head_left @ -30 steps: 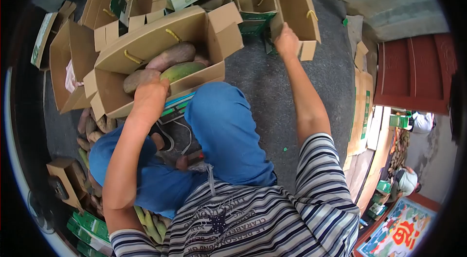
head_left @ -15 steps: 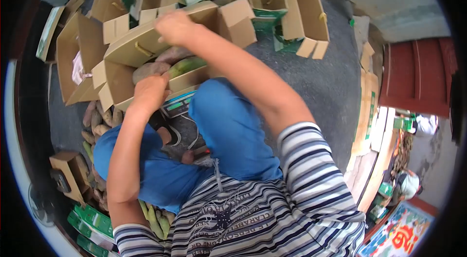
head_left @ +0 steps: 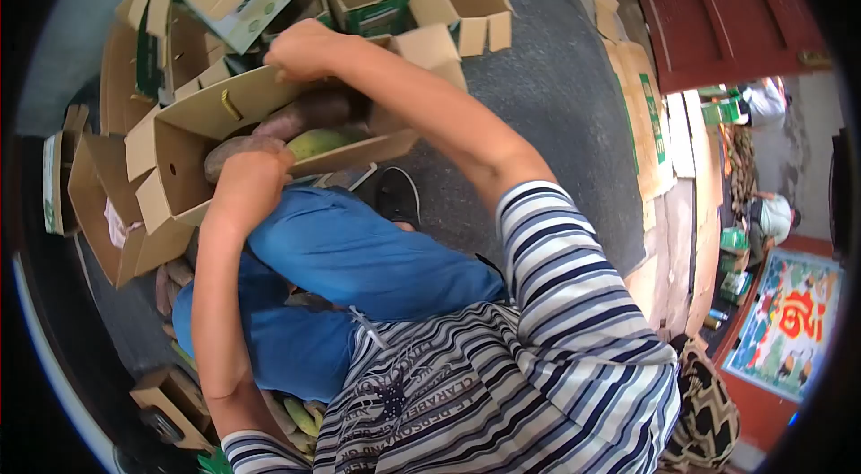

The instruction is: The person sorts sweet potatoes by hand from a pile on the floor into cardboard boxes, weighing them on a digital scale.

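An open cardboard box [head_left: 359, 154] lies in front of my knees. Inside it are brown-red tubers that look like sweet potatoes [head_left: 300, 113] and a long green vegetable [head_left: 318, 142]. My left hand [head_left: 247, 180] is closed over the near wall of the box, close to one of the tubers. At the far wall, my right hand [head_left: 307, 50] grips the upper edge with its fingers curled. A yellow cord handle [head_left: 231, 104] hangs on that far wall, between my hands. Part of a pale flat object [head_left: 345, 178] shows below the box.
More open boxes [head_left: 363, 3] stand behind, and another box [head_left: 108, 205] with something pinkish inside is at left. Loose tubers [head_left: 170, 281] lie beside my leg. Flattened cardboard [head_left: 641, 115] lies along the right, near a red door [head_left: 731, 12]. A person [head_left: 771, 218] is far right.
My view has turned, so the surroundings shift. Both hands stay on the box, which now tilts more. My knees have swung, a dark shoe has come into view, and the scale display is now covered.
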Demonstrator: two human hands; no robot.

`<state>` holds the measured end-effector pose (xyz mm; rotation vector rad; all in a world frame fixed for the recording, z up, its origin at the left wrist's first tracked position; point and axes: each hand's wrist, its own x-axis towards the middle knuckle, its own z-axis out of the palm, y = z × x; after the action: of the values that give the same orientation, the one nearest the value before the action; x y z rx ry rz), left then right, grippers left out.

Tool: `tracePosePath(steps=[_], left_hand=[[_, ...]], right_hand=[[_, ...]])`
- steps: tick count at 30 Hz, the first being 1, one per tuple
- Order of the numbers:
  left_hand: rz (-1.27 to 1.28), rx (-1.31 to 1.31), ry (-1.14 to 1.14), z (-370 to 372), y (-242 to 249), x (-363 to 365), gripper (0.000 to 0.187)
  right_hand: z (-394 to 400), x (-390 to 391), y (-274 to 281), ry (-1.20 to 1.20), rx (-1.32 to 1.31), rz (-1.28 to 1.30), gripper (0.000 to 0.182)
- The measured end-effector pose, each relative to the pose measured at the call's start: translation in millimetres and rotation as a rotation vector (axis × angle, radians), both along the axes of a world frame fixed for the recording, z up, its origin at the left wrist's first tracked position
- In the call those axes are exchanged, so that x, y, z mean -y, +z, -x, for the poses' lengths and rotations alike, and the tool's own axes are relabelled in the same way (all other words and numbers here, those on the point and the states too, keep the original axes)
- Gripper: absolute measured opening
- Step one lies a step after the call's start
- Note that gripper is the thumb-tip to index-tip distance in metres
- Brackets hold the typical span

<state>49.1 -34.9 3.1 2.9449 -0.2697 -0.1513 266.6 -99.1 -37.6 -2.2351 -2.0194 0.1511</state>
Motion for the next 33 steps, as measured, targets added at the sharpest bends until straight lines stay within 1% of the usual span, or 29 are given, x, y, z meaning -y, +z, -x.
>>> tracePosePath(steps=[1,2,3,4,5,6,7,9,11,12,13,14,15,17,19,21,24,26,28,31,33], left_hand=[[-0.024,0.003,-0.059,-9,2,16,0.006],[-0.044,0.003,-0.116,-15,3,33,0.006],[-0.060,0.003,-0.168,-21,4,51,0.006],[-0.091,0.036,-0.229,-26,-7,71,0.007],[-0.126,0.072,-0.286,-32,-22,93,0.008],[-0.082,0.053,-0.344,-38,-28,115,0.008],[-0.038,0.033,-0.401,-43,-34,136,0.008],[-0.043,0.094,-0.501,-51,-61,177,0.008],[-0.051,0.225,-0.545,-49,-76,212,0.008],[0.046,0.287,-0.582,-50,-72,223,0.008],[0.165,0.245,-0.588,-50,-62,230,0.007],[0.208,0.188,-0.584,-51,-43,228,0.011],[0.248,0.130,-0.577,-52,-21,222,0.016],[0.300,0.095,-0.486,-50,9,189,0.024],[0.353,0.194,-0.306,-44,20,157,0.027],[0.276,0.106,-0.112,-35,26,112,0.032],[0.348,0.071,0.139,-20,41,71,0.026],[0.381,0.100,0.257,-11,39,50,0.025],[0.368,0.088,0.327,-1,32,30,0.026],[0.330,0.064,0.415,12,10,7,0.027],[0.289,0.004,0.477,17,-8,-1,0.027]], right_hand=[[-7,29,4,-0.033,-0.010,-0.034,0.028],[-11,61,10,-0.101,-0.031,-0.004,0.028],[-17,93,2,-0.151,-0.009,-0.022,0.028],[-18,129,2,-0.216,-0.051,-0.011,0.029],[-18,172,-5,-0.248,-0.061,-0.121,0.029],[-16,207,-13,-0.352,-0.084,-0.061,0.028],[-9,247,-16,-0.442,-0.101,-0.070,0.028],[8,323,-25,-0.645,-0.125,0.013,0.027],[27,401,-49,-0.811,-0.153,0.092,0.026],[43,436,-67,-0.921,-0.167,0.098,0.028],[60,472,-87,-1.031,-0.179,0.103,0.029],[79,505,-106,-1.204,-0.125,0.117,0.030],[94,536,-121,-1.373,-0.069,0.130,0.031],[111,608,-134,-1.643,-0.153,0.134,0.035],[128,643,-132,-1.873,-0.088,0.181,0.038],[146,680,-137,-2.103,-0.105,0.227,0.042],[162,727,-151,-2.282,-0.072,0.154,0.046],[168,785,-181,-2.184,-0.103,0.357,0.048],[159,752,-143,-2.361,-0.102,0.250,0.040],[103,692,-114,-2.097,0.377,-0.098,0.035],[58,608,-87,-1.732,0.210,-0.277,0.034]])
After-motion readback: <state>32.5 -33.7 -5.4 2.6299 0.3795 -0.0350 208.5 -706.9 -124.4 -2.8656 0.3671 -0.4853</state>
